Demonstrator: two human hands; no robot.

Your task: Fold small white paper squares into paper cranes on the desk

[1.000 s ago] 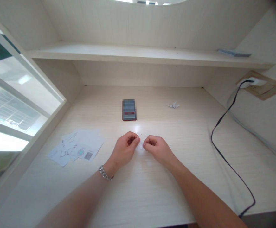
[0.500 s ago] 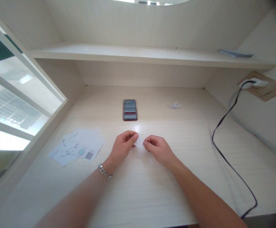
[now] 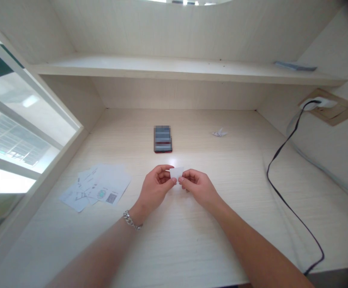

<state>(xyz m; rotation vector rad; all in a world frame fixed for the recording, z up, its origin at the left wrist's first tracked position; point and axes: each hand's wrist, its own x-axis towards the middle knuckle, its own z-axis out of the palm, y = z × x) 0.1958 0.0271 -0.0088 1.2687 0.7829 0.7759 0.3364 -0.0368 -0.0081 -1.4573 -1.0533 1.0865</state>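
A small white piece of paper (image 3: 176,172) is held up between my two hands, over the desk. My left hand (image 3: 158,183) pinches its left edge between thumb and fingers; a silver chain bracelet is on that wrist. On the other side, the thumb and fingers of my right hand (image 3: 196,182) grip the paper's lower right. Its flat face shows between the fingertips, while any folds behind are hidden. Beyond the hands lies a phone (image 3: 163,139) with a blurred screen. A small folded paper crane (image 3: 219,133) rests farther back to the right.
Several overlapping printed paper sheets (image 3: 98,186) lie on the desk at the left. A black cable (image 3: 277,154) runs from the wall socket (image 3: 331,107) down the right side. A shelf (image 3: 174,68) crosses above the desk's back, and a window frame (image 3: 56,116) borders the left.
The paper has turned, so a broader white face now shows between my hands. My left thumb has shifted lower, and my fingers have changed their hold. The view has moved slightly.
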